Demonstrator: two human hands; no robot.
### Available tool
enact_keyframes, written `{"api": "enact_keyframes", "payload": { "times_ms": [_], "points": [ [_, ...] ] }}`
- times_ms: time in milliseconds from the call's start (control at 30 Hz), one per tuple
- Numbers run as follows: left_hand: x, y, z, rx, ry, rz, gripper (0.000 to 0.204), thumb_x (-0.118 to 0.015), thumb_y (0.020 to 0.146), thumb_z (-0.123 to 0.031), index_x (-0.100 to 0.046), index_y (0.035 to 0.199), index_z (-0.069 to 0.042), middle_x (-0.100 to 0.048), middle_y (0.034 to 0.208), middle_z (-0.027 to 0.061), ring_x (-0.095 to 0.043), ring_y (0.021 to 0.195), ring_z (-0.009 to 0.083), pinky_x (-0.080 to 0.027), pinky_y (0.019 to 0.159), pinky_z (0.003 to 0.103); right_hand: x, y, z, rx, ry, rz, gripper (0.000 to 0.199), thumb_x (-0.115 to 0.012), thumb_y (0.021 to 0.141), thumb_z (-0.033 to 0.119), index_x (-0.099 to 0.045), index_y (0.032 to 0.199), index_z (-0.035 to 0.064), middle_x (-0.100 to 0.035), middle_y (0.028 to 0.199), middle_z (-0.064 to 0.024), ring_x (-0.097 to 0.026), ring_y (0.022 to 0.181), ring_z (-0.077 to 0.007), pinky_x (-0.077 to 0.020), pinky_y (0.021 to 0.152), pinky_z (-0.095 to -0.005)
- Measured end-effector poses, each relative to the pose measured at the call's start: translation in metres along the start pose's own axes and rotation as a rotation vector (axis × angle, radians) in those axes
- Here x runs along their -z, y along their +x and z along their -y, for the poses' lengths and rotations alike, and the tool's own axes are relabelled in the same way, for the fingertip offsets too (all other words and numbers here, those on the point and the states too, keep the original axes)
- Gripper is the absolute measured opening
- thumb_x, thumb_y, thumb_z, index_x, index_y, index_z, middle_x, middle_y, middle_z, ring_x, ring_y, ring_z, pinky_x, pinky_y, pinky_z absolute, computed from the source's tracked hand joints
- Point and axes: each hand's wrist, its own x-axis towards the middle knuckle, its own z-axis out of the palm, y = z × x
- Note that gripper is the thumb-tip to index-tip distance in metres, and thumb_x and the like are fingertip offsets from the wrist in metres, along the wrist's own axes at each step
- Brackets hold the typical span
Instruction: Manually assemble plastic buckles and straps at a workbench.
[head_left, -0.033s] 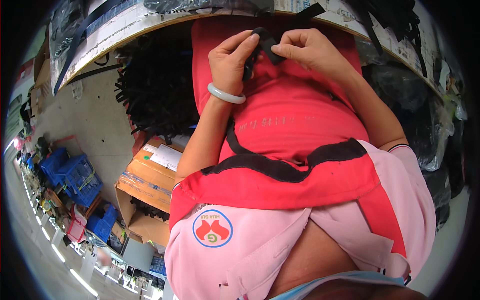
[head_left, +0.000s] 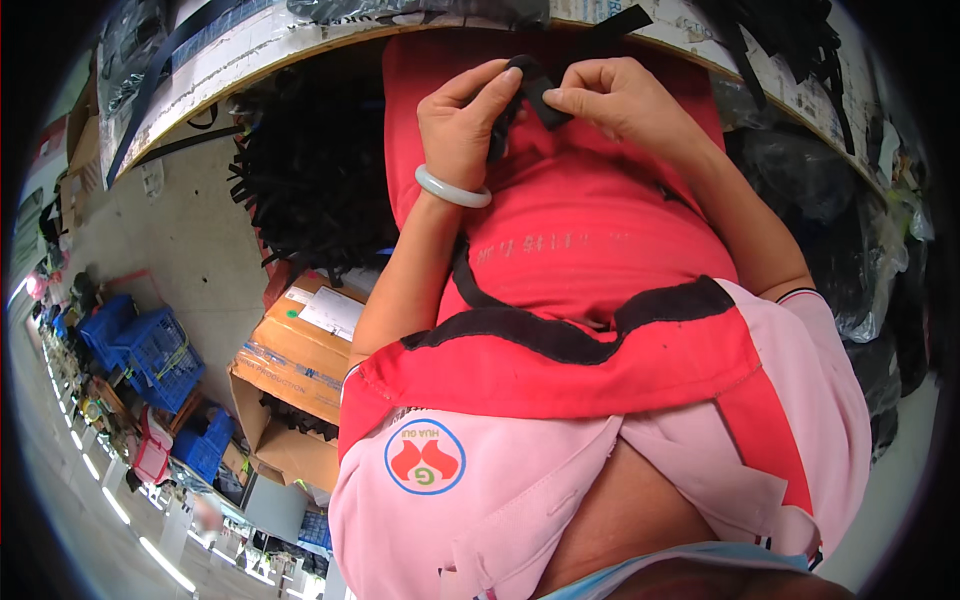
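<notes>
Pink shirt cloth (head_left: 560, 500) fills the near part of the view, and over it lies a red apron (head_left: 580, 270) edged with a black band, running up the lap toward the counter (head_left: 250, 60). Both forearms reach away along the apron; the left one wears a pale bangle (head_left: 452, 189) at the wrist. At the far end the left hand (head_left: 462, 125) and right hand (head_left: 615, 100) meet just below the counter's edge, each pinching a short black strap piece (head_left: 528, 88) between thumb and fingertips. The strap sits between the two hands, touching both, with neither hand clearly nearer. It looks flat, matte and folded; its long axis is hard to read. Farther left, dark straps (head_left: 310, 180) hang in a bundle beside cardboard boxes (head_left: 295, 370) on the floor.
</notes>
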Motion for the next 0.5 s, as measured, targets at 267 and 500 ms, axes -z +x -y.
{"api": "enact_keyframes", "payload": {
  "times_ms": [267, 500],
  "points": [
    [0.009, -0.002, 0.006, -0.151, 0.133, 0.038, 0.02, -0.073, 0.084, -0.007, -0.071, 0.102, 0.002, -0.069, 0.085, 0.0015, -0.059, 0.074, 0.0046, -0.046, 0.065, 0.017, -0.013, 0.011, -0.003, 0.034, 0.29, -0.091, 0.025, -0.064, 0.092, 0.028, -0.061, 0.082, 0.0053, -0.051, 0.061, 0.0046, -0.042, 0.047, -0.0021, -0.0314, 0.044, -0.0192],
    [0.032, -0.022, -0.02, -0.01, 0.155, 0.067, 0.019, -0.072, 0.084, -0.007, -0.071, 0.101, 0.002, -0.069, 0.082, 0.002, -0.06, 0.072, 0.0057, -0.047, 0.064, 0.018, -0.013, 0.034, -0.01, -0.043, 0.518, 0.249, 0.021, -0.061, 0.094, 0.026, -0.058, 0.088, 0.0064, -0.049, 0.063, 0.0055, -0.04, 0.045, 0.0, -0.0295, 0.042, -0.0171]
  ]
}}
